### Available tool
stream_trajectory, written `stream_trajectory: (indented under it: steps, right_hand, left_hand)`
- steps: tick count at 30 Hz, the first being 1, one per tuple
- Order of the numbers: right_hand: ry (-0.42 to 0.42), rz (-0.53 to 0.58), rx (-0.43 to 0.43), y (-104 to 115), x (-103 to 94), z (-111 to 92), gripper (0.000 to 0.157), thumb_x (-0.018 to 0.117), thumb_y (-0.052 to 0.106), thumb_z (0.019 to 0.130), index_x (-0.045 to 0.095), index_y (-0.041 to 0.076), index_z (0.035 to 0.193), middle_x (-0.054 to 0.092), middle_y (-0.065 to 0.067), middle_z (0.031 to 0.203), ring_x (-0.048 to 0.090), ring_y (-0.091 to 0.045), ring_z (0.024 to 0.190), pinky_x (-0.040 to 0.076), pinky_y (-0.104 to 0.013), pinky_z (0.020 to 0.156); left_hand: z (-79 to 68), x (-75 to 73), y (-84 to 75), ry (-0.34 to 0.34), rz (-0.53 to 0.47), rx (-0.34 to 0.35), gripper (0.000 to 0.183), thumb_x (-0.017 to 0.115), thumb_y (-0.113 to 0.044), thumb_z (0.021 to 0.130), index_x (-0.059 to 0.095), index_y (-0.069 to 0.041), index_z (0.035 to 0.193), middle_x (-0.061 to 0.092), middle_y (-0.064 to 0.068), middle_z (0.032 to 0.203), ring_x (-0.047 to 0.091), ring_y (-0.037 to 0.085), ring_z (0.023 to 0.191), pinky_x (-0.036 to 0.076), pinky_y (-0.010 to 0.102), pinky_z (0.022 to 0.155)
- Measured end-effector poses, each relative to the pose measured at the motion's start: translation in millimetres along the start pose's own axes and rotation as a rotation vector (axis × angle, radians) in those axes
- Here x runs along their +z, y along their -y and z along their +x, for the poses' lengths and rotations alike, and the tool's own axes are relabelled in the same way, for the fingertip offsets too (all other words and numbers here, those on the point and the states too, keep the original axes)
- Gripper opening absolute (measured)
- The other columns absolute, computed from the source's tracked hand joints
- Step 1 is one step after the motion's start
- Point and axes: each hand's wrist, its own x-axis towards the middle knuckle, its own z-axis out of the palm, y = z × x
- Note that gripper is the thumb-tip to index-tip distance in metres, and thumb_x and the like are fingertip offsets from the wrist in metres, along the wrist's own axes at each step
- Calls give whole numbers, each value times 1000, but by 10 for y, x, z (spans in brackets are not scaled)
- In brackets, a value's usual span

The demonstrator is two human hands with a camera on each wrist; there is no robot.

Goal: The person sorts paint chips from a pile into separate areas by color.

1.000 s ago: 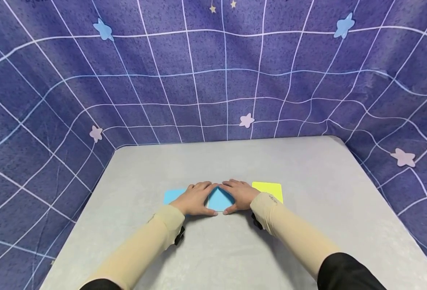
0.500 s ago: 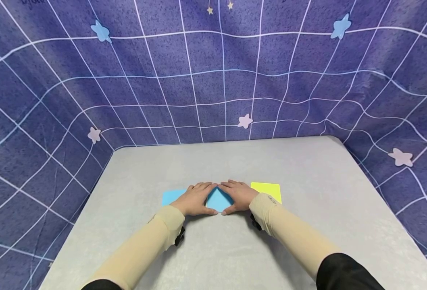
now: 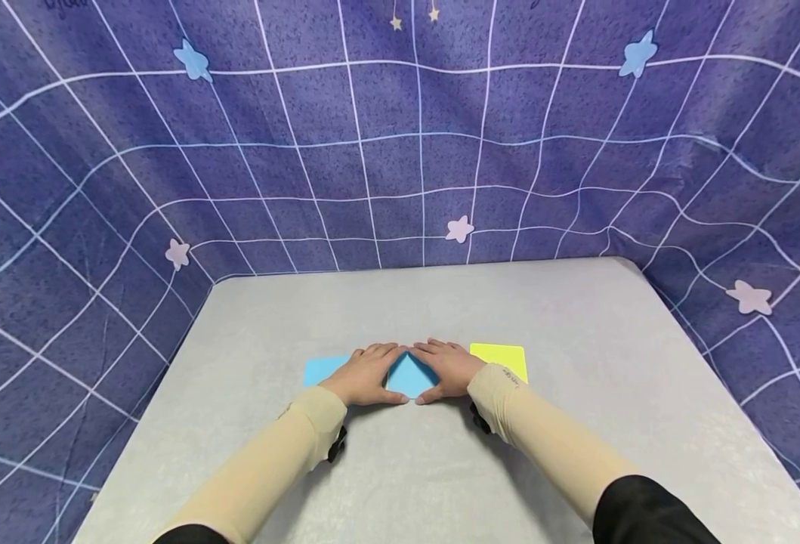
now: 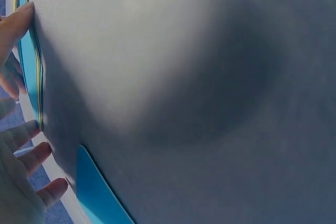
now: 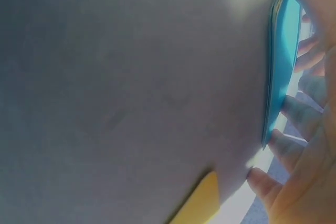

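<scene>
Two-handed grasp on light-blue-topped stack of thin, flat cards [image 3: 411, 376]

The stack is grasped by both hands. Its left side is held by the bare left hand [image 3: 367, 373], its right side by the bare right hand [image 3: 451, 368]. The thumbs are placed at the near edge, tips slightly apart; the index fingertips are seen close together at the far edge. Yellow and dark layers are shown along the stack's side in the left wrist view. The stack is located on the pale grey table [image 3: 400, 476], between the two hands; whether its whole underside is supported cannot be told.

Beside the left hand, a flat light-blue card [image 3: 322, 369] is partly covered. Beyond the right wrist, a flat bright-yellow card with rounded corners [image 3: 510, 354] is partly hidden. Both forearms are covered by beige sleeves [image 3: 549, 434]. The table is bordered by a purple-blue curtain with pale grid lines and stars [image 3: 318, 170].
</scene>
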Motion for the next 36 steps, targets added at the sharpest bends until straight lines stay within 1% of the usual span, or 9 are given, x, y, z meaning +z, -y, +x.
stream_trajectory:
  steps: [9,15,20,23,28,32,36]
  right_hand:
    - [2,12,-15,-17,10,6,102,77,62,86,31,16,164,34,-9,165,26,-33,153,25,-54,121]
    - [-9,8,-22,-26,30,7,102,76,62,86,31,16,164,35,-8,165,27,-33,153,26,-53,120]
    - [-16,18,-29,-20,15,4,101,77,61,86,32,14,164,37,-10,164,29,-33,152,27,-53,120]
    - [-21,17,-28,-19,6,4,101,78,60,86,32,12,163,37,-10,163,30,-33,152,28,-53,120]
    - [-30,21,-39,-30,15,14,101,77,59,87,32,11,163,37,-11,163,32,-33,150,30,-52,119]
    - [-37,39,-54,-38,18,20,100,77,58,88,31,11,164,36,-14,163,37,-34,148,33,-50,117]
    - [-44,72,-53,-44,-2,18,103,79,57,86,29,13,165,34,-14,164,40,-35,146,38,-49,115]
  left_hand:
    - [3,21,25,16,22,4,101,69,-68,88,29,-15,165,36,13,163,34,36,149,30,59,116]
    - [0,35,16,-2,11,9,102,72,-67,87,31,-15,164,37,13,162,34,36,148,30,60,116]
    - [6,34,2,-14,6,10,103,74,-67,85,32,-15,163,38,14,162,34,36,148,30,60,116]
    - [9,34,6,-20,13,13,102,72,-68,86,31,-15,164,38,13,161,34,35,148,30,59,116]
    - [3,36,28,-25,-5,23,101,72,-66,87,31,-14,163,38,14,161,35,37,147,30,59,116]
    - [-10,44,55,-52,4,43,101,73,-66,87,32,-14,163,41,15,159,37,36,146,31,58,116]
    - [-13,37,74,-101,33,70,101,73,-67,86,34,-13,162,44,15,156,40,34,144,32,54,117]
